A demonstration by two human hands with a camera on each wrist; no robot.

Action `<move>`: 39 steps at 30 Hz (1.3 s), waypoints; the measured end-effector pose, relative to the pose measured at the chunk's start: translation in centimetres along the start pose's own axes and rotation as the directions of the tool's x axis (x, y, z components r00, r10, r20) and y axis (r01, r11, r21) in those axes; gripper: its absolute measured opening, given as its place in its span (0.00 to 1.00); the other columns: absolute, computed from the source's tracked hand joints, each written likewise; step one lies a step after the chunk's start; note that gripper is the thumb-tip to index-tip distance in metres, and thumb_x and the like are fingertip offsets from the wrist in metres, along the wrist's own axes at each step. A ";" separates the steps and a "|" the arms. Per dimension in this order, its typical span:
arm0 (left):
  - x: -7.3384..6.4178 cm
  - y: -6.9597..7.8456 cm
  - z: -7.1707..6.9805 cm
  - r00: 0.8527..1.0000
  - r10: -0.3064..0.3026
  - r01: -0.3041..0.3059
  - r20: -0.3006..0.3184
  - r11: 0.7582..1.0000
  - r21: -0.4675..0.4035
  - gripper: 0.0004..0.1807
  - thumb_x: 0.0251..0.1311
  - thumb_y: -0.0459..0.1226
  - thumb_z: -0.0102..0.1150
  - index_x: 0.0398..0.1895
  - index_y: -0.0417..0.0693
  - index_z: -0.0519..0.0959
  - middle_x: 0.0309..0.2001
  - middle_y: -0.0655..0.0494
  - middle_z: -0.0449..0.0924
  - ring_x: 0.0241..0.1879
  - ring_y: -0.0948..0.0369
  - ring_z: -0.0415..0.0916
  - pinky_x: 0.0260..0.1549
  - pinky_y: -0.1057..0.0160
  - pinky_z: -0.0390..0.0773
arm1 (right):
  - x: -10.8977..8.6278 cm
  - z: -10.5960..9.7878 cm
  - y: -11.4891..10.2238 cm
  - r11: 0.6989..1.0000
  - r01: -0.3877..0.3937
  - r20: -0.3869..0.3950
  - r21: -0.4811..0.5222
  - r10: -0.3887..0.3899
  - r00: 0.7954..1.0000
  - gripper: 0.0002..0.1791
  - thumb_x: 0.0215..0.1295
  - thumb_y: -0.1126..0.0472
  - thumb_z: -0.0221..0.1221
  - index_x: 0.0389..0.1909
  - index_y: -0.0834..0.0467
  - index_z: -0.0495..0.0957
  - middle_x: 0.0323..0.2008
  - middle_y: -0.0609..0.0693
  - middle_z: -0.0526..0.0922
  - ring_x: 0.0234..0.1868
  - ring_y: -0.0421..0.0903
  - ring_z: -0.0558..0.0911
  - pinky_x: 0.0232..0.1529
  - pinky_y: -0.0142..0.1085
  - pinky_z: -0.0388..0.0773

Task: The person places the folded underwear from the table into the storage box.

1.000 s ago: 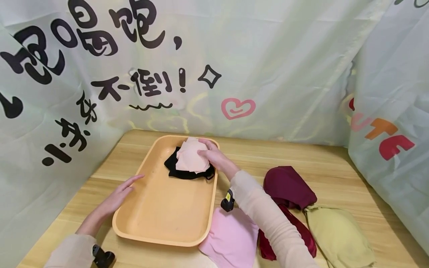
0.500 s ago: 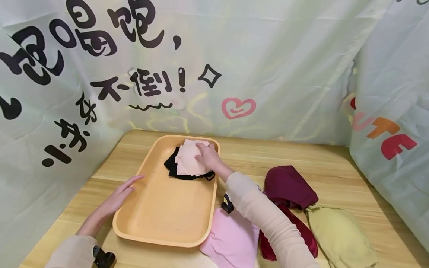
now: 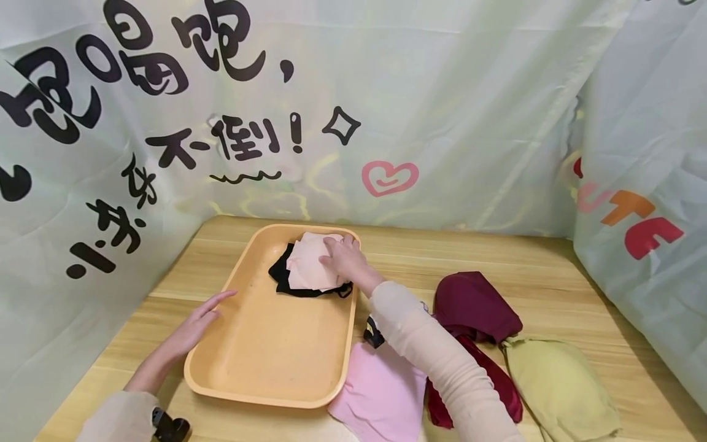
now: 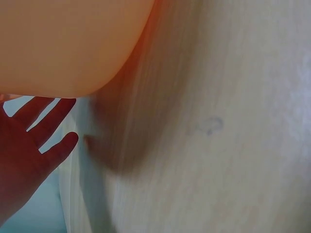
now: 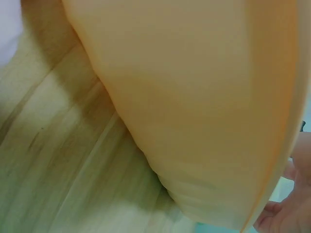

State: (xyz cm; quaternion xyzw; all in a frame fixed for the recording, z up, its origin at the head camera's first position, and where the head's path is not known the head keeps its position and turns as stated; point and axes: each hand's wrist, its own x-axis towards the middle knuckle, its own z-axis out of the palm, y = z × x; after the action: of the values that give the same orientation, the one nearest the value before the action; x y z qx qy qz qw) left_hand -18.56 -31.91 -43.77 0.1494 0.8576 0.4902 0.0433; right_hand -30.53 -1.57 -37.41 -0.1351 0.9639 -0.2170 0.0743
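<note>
In the head view, a peach-orange tray [image 3: 276, 350] lies on the wooden table. Folded pale pink fabric [image 3: 309, 261] rests on a piece of black fabric [image 3: 280, 276] in the tray's far right corner. My right hand [image 3: 349, 259] lies on the pale pink fabric's right side, its fingers spread and only slightly bent. At the tray's left rim my left hand [image 3: 194, 328] touches the edge with straight fingers. The left wrist view shows that hand [image 4: 24, 150] with fingers apart beside the tray wall [image 4: 73, 43]. In the right wrist view, the tray's outer wall [image 5: 184, 107] covers much of the right hand.
Right of the tray lie a pink cloth [image 3: 383, 387], a plum-coloured cloth bundle [image 3: 475, 307], a dark red shiny cloth [image 3: 505, 390] partly behind my right forearm, and a yellow-green cloth bundle [image 3: 563, 387]. A printed fabric curtain [image 3: 469, 123] encloses the table's back and sides.
My right hand has loosened from the pale pink fabric's edge and moved onto its top. The fabric has settled flatter and slightly lower over the black piece. My left hand stays at the rim.
</note>
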 end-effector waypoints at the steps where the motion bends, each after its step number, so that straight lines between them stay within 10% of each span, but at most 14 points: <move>1: 0.0 0.0 0.0 1.000 0.000 0.000 0.000 1.000 0.001 0.23 0.67 0.30 0.32 0.65 0.33 0.56 0.67 0.30 0.47 0.64 0.34 0.38 0.55 0.32 0.42 | 0.0 0.0 0.0 1.000 -0.004 -0.004 0.004 0.004 1.000 0.29 0.64 0.48 0.52 0.66 0.48 0.61 0.65 0.64 0.56 0.64 0.61 0.55 0.53 0.52 0.67; 12: 0.2 -0.1 0.1 1.000 0.019 -0.019 0.001 1.000 0.000 0.23 0.68 0.31 0.32 0.65 0.33 0.56 0.66 0.31 0.49 0.64 0.36 0.39 0.54 0.33 0.42 | -0.8 -0.7 0.1 1.000 0.005 -0.029 0.031 -0.004 1.000 0.27 0.62 0.52 0.56 0.63 0.52 0.66 0.60 0.62 0.63 0.59 0.59 0.55 0.50 0.47 0.66; 22: 0.1 0.0 0.0 0.999 0.044 -0.044 -0.019 0.999 0.009 0.23 0.68 0.32 0.32 0.65 0.33 0.57 0.66 0.32 0.51 0.66 0.59 0.43 0.54 0.34 0.44 | -1.2 -1.9 1.2 0.968 0.093 0.001 0.231 -0.096 0.995 0.25 0.62 0.56 0.56 0.59 0.60 0.69 0.59 0.57 0.70 0.65 0.58 0.54 0.62 0.48 0.51; 29: 0.0 0.2 0.1 0.999 0.035 -0.035 -0.006 0.999 -0.012 0.23 0.68 0.31 0.32 0.65 0.32 0.56 0.66 0.30 0.49 0.63 0.35 0.39 0.54 0.32 0.42 | -2.1 -1.9 2.0 0.889 0.112 0.022 0.444 -0.136 0.990 0.24 0.61 0.62 0.56 0.58 0.63 0.68 0.56 0.64 0.70 0.56 0.57 0.68 0.54 0.45 0.67; 39: -0.2 0.1 0.1 1.000 0.028 -0.028 -0.007 1.000 -0.014 0.23 0.67 0.30 0.32 0.65 0.32 0.56 0.66 0.29 0.48 0.63 0.34 0.38 0.54 0.32 0.42 | -3.4 -1.9 3.2 0.776 0.116 0.025 0.620 -0.168 0.986 0.25 0.62 0.64 0.54 0.60 0.66 0.65 0.49 0.61 0.71 0.50 0.54 0.71 0.47 0.42 0.71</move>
State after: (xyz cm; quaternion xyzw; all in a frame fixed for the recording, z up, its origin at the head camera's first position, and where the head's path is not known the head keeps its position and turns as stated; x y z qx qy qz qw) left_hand -18.37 -31.85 -43.79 0.1594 0.8522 0.4972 0.0344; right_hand -28.46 2.96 -36.89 -0.1842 0.8235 -0.5191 0.1359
